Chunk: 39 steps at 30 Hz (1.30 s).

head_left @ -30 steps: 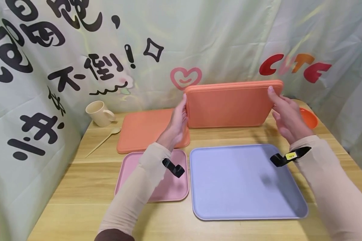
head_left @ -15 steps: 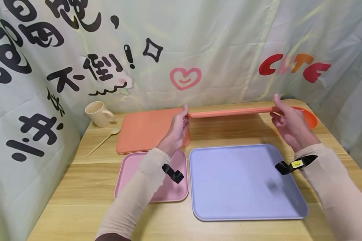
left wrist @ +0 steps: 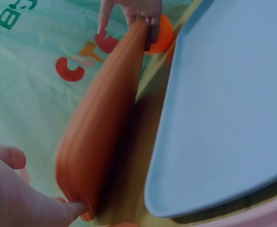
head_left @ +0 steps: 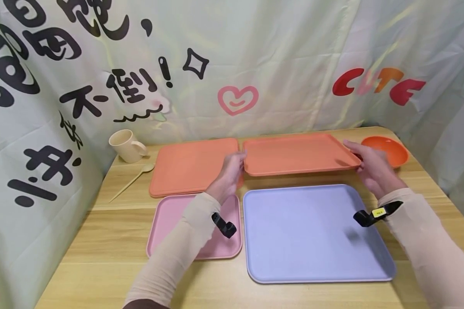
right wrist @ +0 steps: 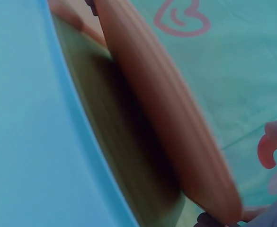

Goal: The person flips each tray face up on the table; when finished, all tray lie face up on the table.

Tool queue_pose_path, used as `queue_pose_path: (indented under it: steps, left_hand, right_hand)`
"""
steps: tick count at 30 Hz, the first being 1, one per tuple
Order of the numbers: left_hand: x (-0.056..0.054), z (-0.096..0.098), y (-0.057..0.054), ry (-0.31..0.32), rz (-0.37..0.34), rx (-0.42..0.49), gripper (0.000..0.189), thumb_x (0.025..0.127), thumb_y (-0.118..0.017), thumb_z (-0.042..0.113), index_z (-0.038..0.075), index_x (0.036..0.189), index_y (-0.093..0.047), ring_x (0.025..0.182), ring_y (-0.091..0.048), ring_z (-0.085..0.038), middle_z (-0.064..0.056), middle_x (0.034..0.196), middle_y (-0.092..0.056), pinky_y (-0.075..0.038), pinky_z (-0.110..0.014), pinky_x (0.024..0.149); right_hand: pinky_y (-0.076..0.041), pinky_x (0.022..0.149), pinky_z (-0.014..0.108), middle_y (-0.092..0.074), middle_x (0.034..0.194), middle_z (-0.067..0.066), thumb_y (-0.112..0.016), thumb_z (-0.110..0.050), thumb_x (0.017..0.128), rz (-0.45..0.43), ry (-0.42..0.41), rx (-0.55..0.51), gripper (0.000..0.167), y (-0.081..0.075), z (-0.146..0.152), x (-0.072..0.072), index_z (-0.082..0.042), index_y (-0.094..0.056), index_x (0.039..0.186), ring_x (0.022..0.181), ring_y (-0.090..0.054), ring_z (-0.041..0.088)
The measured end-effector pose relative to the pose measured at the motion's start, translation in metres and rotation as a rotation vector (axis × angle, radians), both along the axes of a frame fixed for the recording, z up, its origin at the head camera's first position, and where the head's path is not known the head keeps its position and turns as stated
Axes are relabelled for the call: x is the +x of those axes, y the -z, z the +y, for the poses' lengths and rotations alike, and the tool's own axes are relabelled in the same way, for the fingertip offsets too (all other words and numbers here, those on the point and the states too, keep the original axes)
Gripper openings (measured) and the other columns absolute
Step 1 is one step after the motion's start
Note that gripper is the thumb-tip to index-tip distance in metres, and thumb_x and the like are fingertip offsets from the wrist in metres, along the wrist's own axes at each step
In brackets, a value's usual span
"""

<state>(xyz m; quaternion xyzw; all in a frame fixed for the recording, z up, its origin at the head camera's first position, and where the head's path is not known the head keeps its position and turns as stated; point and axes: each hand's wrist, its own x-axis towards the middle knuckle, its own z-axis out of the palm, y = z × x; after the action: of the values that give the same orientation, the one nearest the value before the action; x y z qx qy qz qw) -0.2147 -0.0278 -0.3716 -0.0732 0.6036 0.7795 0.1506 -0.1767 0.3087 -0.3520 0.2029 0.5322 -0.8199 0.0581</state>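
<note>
An orange rectangular tray [head_left: 297, 152] is held level at the back of the table, its shallow rim facing up. My left hand [head_left: 228, 176] grips its left end, and my right hand [head_left: 373, 167] pinches the front right corner with the thumb on top. In the left wrist view the tray's long side runs from the left hand's fingers [left wrist: 76, 208] to the right hand. Just in front lies a large lavender-blue tray [head_left: 317, 234]. A second orange rectangular piece [head_left: 193, 165] rests flat on the left, partly hidden by my left hand.
A pink tray [head_left: 216, 244] lies partly under my left forearm. At the back left stand a beige mug [head_left: 125, 146] and, before it, a beige spoon [head_left: 133, 181]. An orange bowl [head_left: 390, 150] sits beside my right hand. A printed curtain [head_left: 286, 64] hangs behind the table.
The orange tray has gone from nearly upright, through edge-on, to level with its inside showing. Both hands keep hold of its ends and have come down lower.
</note>
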Motion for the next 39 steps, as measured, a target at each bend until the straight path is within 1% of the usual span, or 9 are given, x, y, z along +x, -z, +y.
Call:
queue_pose_path:
  steps: [3, 7, 11, 14, 18, 22, 27, 29, 39]
  left_hand:
    - [-0.001, 0.002, 0.006, -0.005, -0.022, -0.04, 0.04, 0.1, -0.05, 0.008, -0.008, 0.136, -0.051, 0.094, -0.052, -0.015, -0.005, 0.101, -0.054, -0.044, -0.026, 0.087]
    - [-0.003, 0.005, 0.013, 0.01, -0.018, -0.088, 0.038, 0.097, -0.054, 0.008, -0.009, 0.131, -0.055, 0.091, -0.052, -0.02, -0.006, 0.092, -0.05, -0.046, -0.03, 0.09]
    - [-0.004, 0.006, 0.019, 0.024, -0.001, -0.121, 0.042, 0.096, -0.054, 0.008, -0.01, 0.134, -0.056, 0.12, -0.053, -0.026, -0.013, 0.12, -0.056, -0.041, -0.035, 0.108]
    - [-0.005, 0.005, 0.022, 0.038, -0.006, -0.127, 0.045, 0.097, -0.054, 0.009, -0.008, 0.139, -0.054, 0.145, -0.034, -0.03, -0.016, 0.154, -0.04, -0.028, -0.039, 0.119]
    - [-0.006, 0.002, 0.023, 0.062, -0.03, -0.137, 0.048, 0.098, -0.055, 0.015, -0.003, 0.143, -0.052, 0.152, -0.019, -0.034, -0.013, 0.165, -0.025, -0.018, -0.043, 0.123]
    - [-0.003, -0.003, 0.018, 0.076, -0.001, -0.226, 0.053, 0.099, -0.057, 0.025, 0.002, 0.146, -0.049, 0.148, -0.027, -0.033, -0.011, 0.161, -0.033, -0.024, -0.047, 0.121]
    - [0.002, -0.019, 0.008, 0.113, 0.109, -0.373, 0.066, 0.1, -0.058, 0.035, 0.003, 0.154, -0.038, 0.143, -0.039, -0.03, -0.01, 0.157, -0.041, -0.033, -0.045, 0.117]
    - [0.004, -0.029, 0.004, 0.132, 0.143, -0.399, 0.067, 0.101, -0.058, 0.037, 0.005, 0.156, -0.036, 0.141, -0.041, -0.029, -0.009, 0.157, -0.041, -0.036, -0.046, 0.115]
    - [0.007, -0.091, -0.009, 0.13, 0.242, -0.573, 0.06, 0.104, -0.055, 0.035, 0.005, 0.154, -0.04, 0.135, -0.049, -0.03, -0.013, 0.156, -0.041, -0.043, -0.046, 0.11]
  right_hand:
    - [-0.051, 0.083, 0.017, -0.067, 0.103, -0.014, -0.082, -0.029, 0.087, -0.051, -0.053, 0.11, 0.037, 0.006, 0.001, -0.002, -0.016, -0.06, 0.113, 0.101, -0.061, 0.004]
    - [-0.041, 0.102, 0.021, -0.049, 0.12, -0.014, -0.08, -0.041, 0.087, -0.102, -0.13, 0.322, 0.075, 0.014, 0.001, -0.004, -0.014, -0.038, 0.142, 0.115, -0.048, 0.006]
    - [-0.037, 0.105, 0.026, -0.036, 0.122, -0.01, -0.073, -0.048, 0.091, -0.125, -0.188, 0.492, 0.097, 0.02, 0.0, -0.005, -0.004, -0.015, 0.155, 0.118, -0.04, 0.012]
    - [-0.039, 0.103, 0.027, -0.035, 0.123, -0.008, -0.07, -0.051, 0.093, -0.128, -0.22, 0.546, 0.093, 0.024, 0.0, -0.005, -0.002, -0.019, 0.153, 0.119, -0.039, 0.014]
    - [-0.034, 0.111, 0.035, -0.032, 0.135, 0.0, -0.067, -0.05, 0.095, -0.122, -0.234, 0.568, 0.095, 0.025, 0.0, -0.005, 0.0, -0.014, 0.156, 0.129, -0.033, 0.023]
    - [-0.031, 0.111, 0.044, -0.023, 0.143, 0.017, -0.063, -0.048, 0.097, -0.115, -0.222, 0.616, 0.083, 0.024, -0.001, -0.004, 0.005, -0.025, 0.148, 0.132, -0.024, 0.034]
    - [-0.024, 0.119, 0.055, -0.01, 0.157, 0.036, -0.057, -0.047, 0.1, -0.096, -0.23, 0.691, 0.09, 0.013, -0.008, 0.0, 0.014, -0.017, 0.151, 0.144, -0.019, 0.047]
    - [-0.016, 0.119, 0.062, 0.002, 0.164, 0.031, -0.056, -0.049, 0.1, -0.093, -0.247, 0.713, 0.101, 0.007, -0.013, 0.003, 0.009, 0.003, 0.157, 0.148, -0.012, 0.049]
    - [-0.02, 0.119, 0.062, -0.016, 0.165, 0.023, -0.063, -0.046, 0.097, -0.037, -0.309, 0.784, 0.092, -0.017, -0.056, -0.003, 0.001, -0.016, 0.16, 0.148, -0.019, 0.044]
